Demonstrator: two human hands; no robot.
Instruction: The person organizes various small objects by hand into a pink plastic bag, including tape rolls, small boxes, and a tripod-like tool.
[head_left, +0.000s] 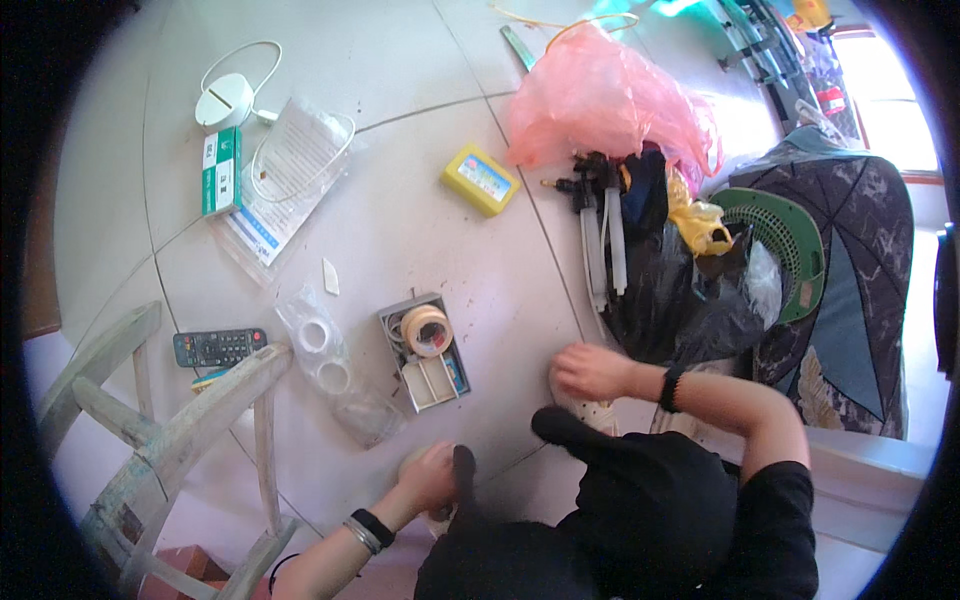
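My left hand (429, 480) is low at the centre, against a pale shoe beside my black-clad knee; its fingers are partly hidden. To the right, my right hand (592, 373) rests over the front of the other pale shoe (598, 415), fingers bent down. Whether either hand grips anything is unclear. Between and ahead of them lies a small grey box (463, 375) with a roll of tape (427, 331) and divided compartments. Left of it is a clear plastic sleeve (364, 412) with white rings. Further off sits a yellow case (480, 181).
A wooden stool frame (187, 420) lies left, beside a remote control (217, 347). Beyond are a green-and-white carton (221, 172), bagged papers (281, 180) and a round white device (225, 102). Right are a pink plastic bag (600, 97), black bags (652, 300) and a green basket (806, 240).
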